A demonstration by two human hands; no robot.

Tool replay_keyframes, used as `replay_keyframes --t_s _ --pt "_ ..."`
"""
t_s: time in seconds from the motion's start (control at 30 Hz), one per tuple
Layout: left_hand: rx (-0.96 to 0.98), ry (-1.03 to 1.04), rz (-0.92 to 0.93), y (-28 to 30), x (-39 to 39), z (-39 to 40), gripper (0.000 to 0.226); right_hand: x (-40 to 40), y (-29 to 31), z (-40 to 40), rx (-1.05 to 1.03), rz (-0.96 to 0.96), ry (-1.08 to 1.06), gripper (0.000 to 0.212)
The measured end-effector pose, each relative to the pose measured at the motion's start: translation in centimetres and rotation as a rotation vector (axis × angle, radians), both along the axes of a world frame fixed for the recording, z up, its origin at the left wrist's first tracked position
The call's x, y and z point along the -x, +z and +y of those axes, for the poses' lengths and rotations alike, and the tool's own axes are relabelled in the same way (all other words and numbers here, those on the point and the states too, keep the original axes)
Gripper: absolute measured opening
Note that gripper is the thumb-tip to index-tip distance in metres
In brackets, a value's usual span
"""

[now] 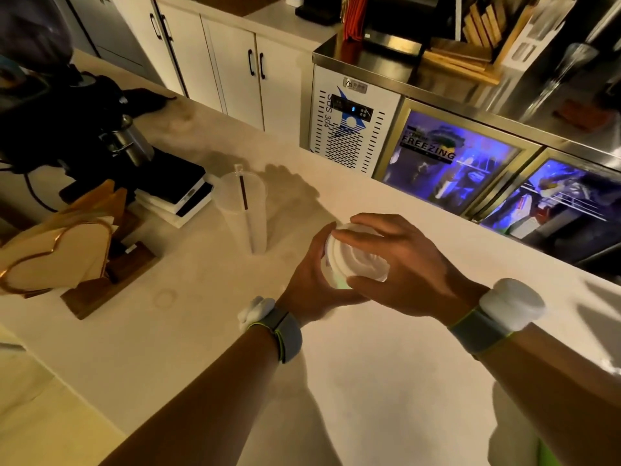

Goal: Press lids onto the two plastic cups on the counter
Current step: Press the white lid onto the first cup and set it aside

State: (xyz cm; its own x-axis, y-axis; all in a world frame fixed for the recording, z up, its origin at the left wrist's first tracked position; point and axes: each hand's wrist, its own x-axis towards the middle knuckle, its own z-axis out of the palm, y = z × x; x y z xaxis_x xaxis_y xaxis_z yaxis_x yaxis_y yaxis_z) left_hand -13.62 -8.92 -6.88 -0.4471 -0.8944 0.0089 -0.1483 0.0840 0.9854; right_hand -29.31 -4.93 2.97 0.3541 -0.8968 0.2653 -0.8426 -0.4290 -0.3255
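Hands close round one lidded plastic cup above the pale worktop [369, 381].

Right hand [400, 264] lies spread over the white lid [356, 257], fingers curled on its far rim and thumb on the near edge, while the left hand [311, 280] wraps the cup [331, 275] from the side beneath it; only a sliver of the clear wall shows between them. Both wrists wear grey bands carrying white pods. Well apart to the left stands the second cup [243, 213], upright on the worktop, open-topped, a straw [244, 203] leaning inside. Just beyond it sits a stack of black-and-white slabs [178, 193], and nearer the left edge a wooden holder of paper filters [67, 253].
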Motion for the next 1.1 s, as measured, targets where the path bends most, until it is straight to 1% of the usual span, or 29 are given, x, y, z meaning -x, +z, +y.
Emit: replay_keyframes --t_s 0.07,0.1,0.17,0.2,0.27,0.33,0.43,0.53,0.6,0.7,0.8,0.87,0.93,0.97,1.1 --pt "-0.008 -0.005 0.017 -0.2 0.2 -0.3 0.105 -0.5 -0.5 -0.5 0.047 -0.081 0.019 0.072" --pt "-0.013 -0.010 0.028 -0.4 0.2 -0.4 0.101 -0.7 -0.6 -0.7 0.027 -0.071 0.032 0.069" --pt "-0.002 -0.011 0.024 -0.4 0.3 -0.7 0.092 -0.7 -0.4 -1.0 -0.022 0.041 0.035 0.059" --pt "0.010 -0.014 0.019 -0.4 0.3 -0.8 0.089 -0.6 -0.6 -1.2 -0.012 0.028 0.010 0.056" --pt "0.013 -0.031 0.023 -0.3 0.3 -1.0 0.084 -0.4 -1.0 -1.3 -0.043 -0.074 -0.093 0.062" --pt "0.006 -0.049 0.036 -0.3 0.3 -1.2 0.082 -0.5 -1.2 -1.5 -0.067 -0.036 -0.116 0.062" --pt "0.022 -0.057 0.038 -0.3 0.3 -1.5 0.085 -0.4 -1.5 -1.7 0.053 -0.004 -0.059 0.058" --pt "0.033 -0.045 0.016 -0.3 0.2 -1.7 0.084 -0.7 -2.2 -2.3 0.059 0.031 -0.056 0.050" --pt "0.036 -0.039 0.011 -0.2 0.3 -1.5 0.082 -1.3 -3.1 -2.6 0.098 0.001 -0.098 0.045" --pt "0.015 -0.033 0.036 -0.7 0.5 -1.5 0.079 -2.1 -4.3 -2.7 0.235 -0.047 -0.134 0.039" --pt "-0.017 -0.060 0.020 -1.3 0.4 -1.7 0.069 -2.7 -4.8 -2.6 0.280 -0.071 -0.154 0.034" --pt "-0.042 -0.058 0.054 -0.9 0.4 -1.3 0.063 -3.0 -4.7 -2.6 0.276 -0.059 -0.164 0.033" --pt "-0.012 -0.030 0.053 -0.6 0.5 -1.2 0.062 -3.2 -4.5 -2.6 0.263 -0.040 -0.159 0.032" --pt "0.021 -0.030 0.026 -0.5 0.6 -1.2 0.057 -3.2 -4.4 -2.5 0.254 -0.020 -0.155 0.032" --pt "-0.008 -0.050 0.022 -0.8 0.7 -1.3 0.042 -3.3 -3.9 -2.4 0.203 0.091 -0.158 0.034"
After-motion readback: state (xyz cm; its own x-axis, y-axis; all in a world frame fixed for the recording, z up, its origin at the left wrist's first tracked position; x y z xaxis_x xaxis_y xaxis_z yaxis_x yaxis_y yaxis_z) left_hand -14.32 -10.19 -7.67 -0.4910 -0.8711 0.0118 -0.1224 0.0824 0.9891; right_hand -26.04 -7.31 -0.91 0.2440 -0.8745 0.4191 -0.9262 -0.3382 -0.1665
